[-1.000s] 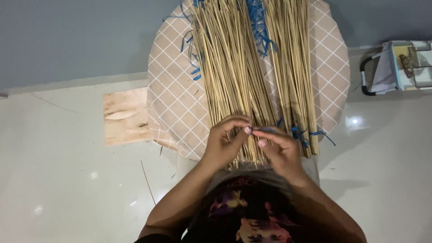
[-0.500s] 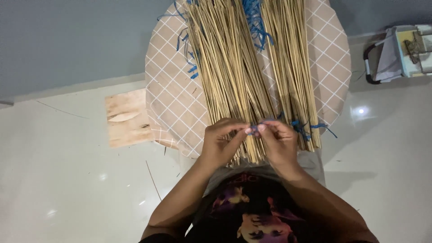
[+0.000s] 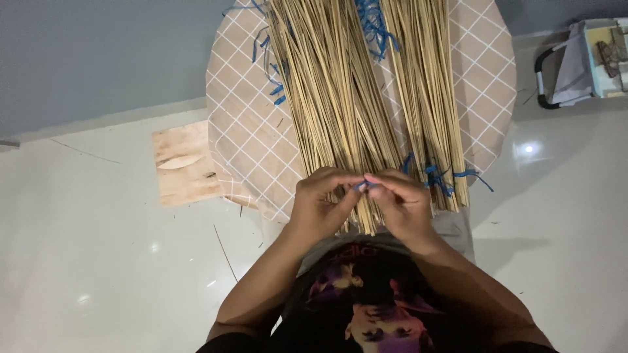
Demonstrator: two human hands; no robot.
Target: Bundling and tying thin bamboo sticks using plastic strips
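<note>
Checked tabletop — hands pinching blue string

Single head camera looks steeply down, close above the hands

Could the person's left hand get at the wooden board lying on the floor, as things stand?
Probably yes. The wooden board lies bare on the floor on that side, with nothing between it and the left hand, though that hand is pinching blue string at the sticks.
</note>
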